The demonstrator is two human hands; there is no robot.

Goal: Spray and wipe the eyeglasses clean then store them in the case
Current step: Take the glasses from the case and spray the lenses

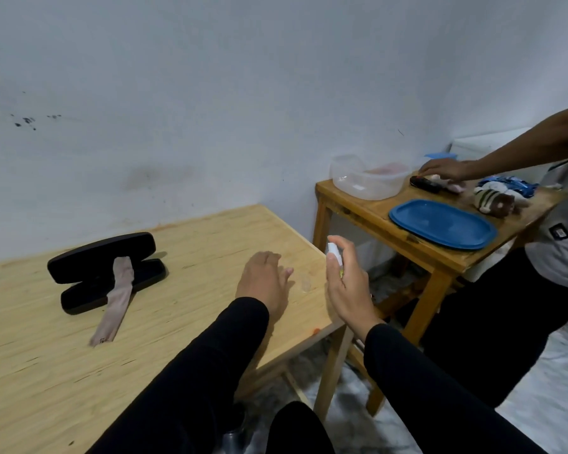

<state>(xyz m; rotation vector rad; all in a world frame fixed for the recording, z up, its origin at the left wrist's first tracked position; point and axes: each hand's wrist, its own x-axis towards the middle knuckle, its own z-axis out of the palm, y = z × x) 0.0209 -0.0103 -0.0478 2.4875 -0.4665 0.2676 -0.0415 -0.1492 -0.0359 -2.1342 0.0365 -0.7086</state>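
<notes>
Our right hand (348,290) grips the spray (334,257), nozzle aimed left at the glasses (304,283) — blurred, lying on the table (184,244) between both hands. Our left hand (264,280) rests loosely curled just beside them, nearer; whether it holds them we cannot tell. The case (105,271) lies open far left.

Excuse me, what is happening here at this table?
A person sits at a wooden table and cleans eyeglasses. The right hand grips a small spray bottle, aimed towards the left hand, which holds the clear eyeglasses low over the table; they are hard to see. The black case lies open further left, with a cloth draped over it. At a second table, another person's hand touches some items.
</notes>
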